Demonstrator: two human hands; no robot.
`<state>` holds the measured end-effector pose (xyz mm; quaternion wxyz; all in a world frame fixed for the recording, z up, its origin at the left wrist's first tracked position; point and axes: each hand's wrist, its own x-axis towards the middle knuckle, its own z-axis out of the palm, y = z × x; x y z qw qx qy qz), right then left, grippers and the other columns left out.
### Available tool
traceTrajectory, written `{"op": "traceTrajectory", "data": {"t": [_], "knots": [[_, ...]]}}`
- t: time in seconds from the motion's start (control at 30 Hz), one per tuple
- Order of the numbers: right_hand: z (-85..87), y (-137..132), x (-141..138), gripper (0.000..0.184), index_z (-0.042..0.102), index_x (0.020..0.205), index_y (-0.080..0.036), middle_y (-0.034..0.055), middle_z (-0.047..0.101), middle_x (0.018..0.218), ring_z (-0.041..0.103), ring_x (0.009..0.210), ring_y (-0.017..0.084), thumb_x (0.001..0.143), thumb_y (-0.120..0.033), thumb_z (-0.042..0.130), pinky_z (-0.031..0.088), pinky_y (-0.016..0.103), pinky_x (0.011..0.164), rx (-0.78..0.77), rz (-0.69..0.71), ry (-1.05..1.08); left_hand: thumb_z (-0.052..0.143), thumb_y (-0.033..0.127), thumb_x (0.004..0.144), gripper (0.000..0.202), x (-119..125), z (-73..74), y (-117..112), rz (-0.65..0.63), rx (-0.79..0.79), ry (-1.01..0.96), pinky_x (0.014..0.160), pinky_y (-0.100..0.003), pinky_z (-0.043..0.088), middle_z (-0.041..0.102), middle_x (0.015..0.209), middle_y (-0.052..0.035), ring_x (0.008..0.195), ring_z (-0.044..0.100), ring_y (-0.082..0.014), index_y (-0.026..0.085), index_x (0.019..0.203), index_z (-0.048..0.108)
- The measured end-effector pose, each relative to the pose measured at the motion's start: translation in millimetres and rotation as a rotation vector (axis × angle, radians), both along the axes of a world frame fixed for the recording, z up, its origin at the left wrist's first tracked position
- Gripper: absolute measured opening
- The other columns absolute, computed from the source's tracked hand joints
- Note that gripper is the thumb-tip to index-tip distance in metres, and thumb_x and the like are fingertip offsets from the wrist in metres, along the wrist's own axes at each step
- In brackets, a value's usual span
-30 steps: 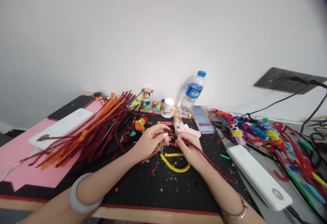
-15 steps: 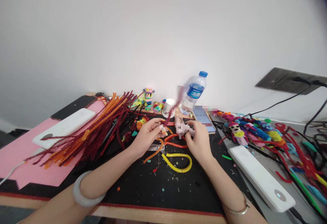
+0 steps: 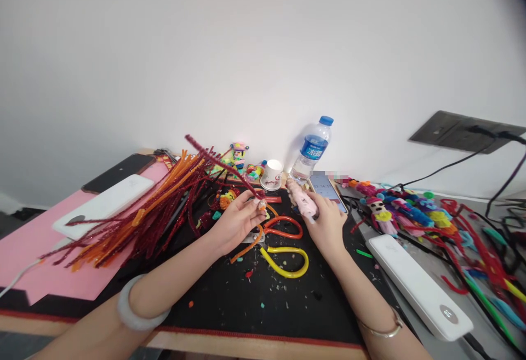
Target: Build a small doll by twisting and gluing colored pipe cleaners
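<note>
My left hand (image 3: 236, 220) is closed on one end of a dark red pipe cleaner (image 3: 217, 166) that sticks up and to the left. A small piece shows at its fingertips. My right hand (image 3: 326, 222) is wrapped round a pink glue gun (image 3: 301, 200), lifted off the black mat (image 3: 255, 300) with its nozzle pointing toward the left hand. Below the hands lie scissors with orange handles (image 3: 283, 227) and a bent yellow pipe cleaner (image 3: 287, 261).
A heap of red and orange pipe cleaners (image 3: 143, 212) lies at the left on a pink sheet (image 3: 28, 245). A water bottle (image 3: 310, 149), paper cup (image 3: 272, 174), phone (image 3: 329, 187), two white power banks (image 3: 417, 286) and colourful figures (image 3: 402, 209) with cables surround the mat.
The right hand let go of the red pipe cleaner and picked up the glue gun from the mat. The left hand swung the pipe cleaner up and over to the left.
</note>
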<state>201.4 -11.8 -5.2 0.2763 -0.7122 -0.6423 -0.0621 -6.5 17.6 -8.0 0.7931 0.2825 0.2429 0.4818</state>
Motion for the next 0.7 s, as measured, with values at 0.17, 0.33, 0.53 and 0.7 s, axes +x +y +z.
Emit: {"op": "traceTrajectory", "data": {"t": [0.17, 0.33, 0.53, 0.7], "knots": [[1.1, -3.6, -2.9, 0.019, 0.062, 0.092, -0.020, 0.0054, 0.067, 0.088, 0.060, 0.080, 0.021, 0.077, -0.030, 0.056, 0.039, 0.033, 0.077, 0.119, 0.301, 0.258, 0.063, 0.013, 0.076, 0.016, 0.2, -2.4, 1.9, 0.060, -0.011, 0.008, 0.070, -0.021, 0.049, 0.061, 0.075, 0.0020, 0.068, 0.059, -0.0067, 0.018, 0.089, 0.056], [2.7, -8.2, -8.0, 0.016, 0.062, 0.089, -0.020, 0.0049, 0.067, 0.083, 0.060, 0.074, 0.020, 0.077, -0.030, 0.058, 0.044, 0.029, 0.064, -0.012, 0.414, 0.401, 0.064, 0.013, 0.074, 0.018, 0.5, -2.0, 2.2, 0.102, -0.015, 0.021, 0.071, -0.022, 0.050, 0.062, 0.074, 0.0023, 0.068, 0.060, -0.0075, 0.018, 0.090, 0.057], [3.3, -9.6, -9.5, 0.018, 0.062, 0.091, -0.019, 0.0053, 0.067, 0.086, 0.060, 0.075, 0.019, 0.077, -0.030, 0.058, 0.046, 0.028, 0.067, -0.095, 0.508, 0.495, 0.066, 0.014, 0.073, 0.020, 0.6, -4.5, 2.6, 0.101, -0.004, 0.027, 0.071, -0.022, 0.050, 0.062, 0.075, 0.0019, 0.066, 0.060, -0.0071, 0.018, 0.091, 0.058], [1.1, -8.9, -9.0, 0.018, 0.061, 0.091, -0.019, 0.0048, 0.067, 0.083, 0.059, 0.074, 0.018, 0.077, -0.029, 0.058, 0.045, 0.026, 0.065, -0.094, 0.513, 0.504, 0.066, 0.016, 0.073, 0.020, 0.4, -4.7, 1.8, 0.077, 0.017, 0.040, 0.069, -0.021, 0.050, 0.061, 0.075, 0.0022, 0.067, 0.060, -0.0070, 0.018, 0.092, 0.058]]}}
